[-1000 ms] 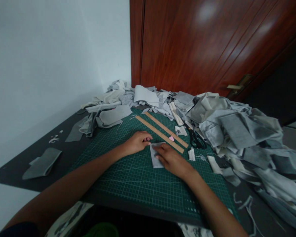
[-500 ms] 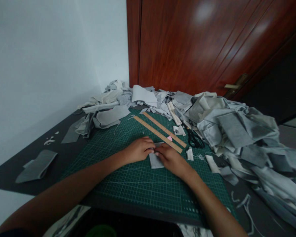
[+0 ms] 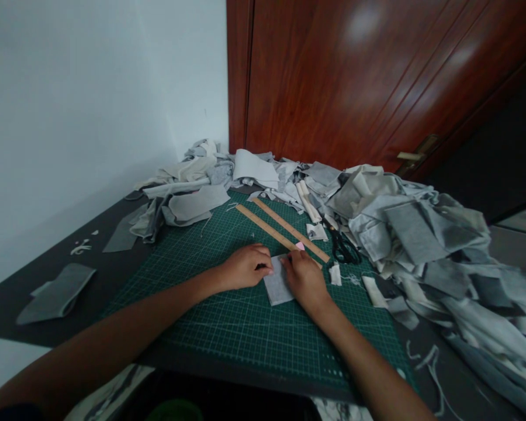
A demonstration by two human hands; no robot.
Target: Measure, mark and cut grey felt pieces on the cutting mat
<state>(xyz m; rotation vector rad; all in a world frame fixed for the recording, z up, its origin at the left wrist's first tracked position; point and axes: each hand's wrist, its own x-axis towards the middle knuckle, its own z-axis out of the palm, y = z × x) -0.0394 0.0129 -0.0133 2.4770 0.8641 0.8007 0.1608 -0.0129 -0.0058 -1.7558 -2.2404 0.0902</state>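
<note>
A small light-grey fabric piece (image 3: 279,287) lies flat on the green cutting mat (image 3: 241,333), roughly square, between my two hands. At its upper left edge my left hand (image 3: 248,268) is closed, thumb and forefinger pinched together on the fabric's margin. My right hand (image 3: 305,277) covers the right side of the piece, its fingers bent and pressed together at the upper edge; the fingertips are partly hidden. Just beyond the right hand is a pink chalk-like piece (image 3: 300,246). Two wooden rulers (image 3: 291,221) lie slantwise behind the hands.
Black scissors (image 3: 344,248) lie right of the rulers. A large heap of grey and cream fabric scraps (image 3: 414,228) fills the right, with more scraps (image 3: 197,202) along the back. A folded grey cloth (image 3: 59,292) sits on the dark table at left.
My hands have parted slightly, the right one shifting right and up. More of the fabric piece shows between them, and it looks wider and slightly turned.
</note>
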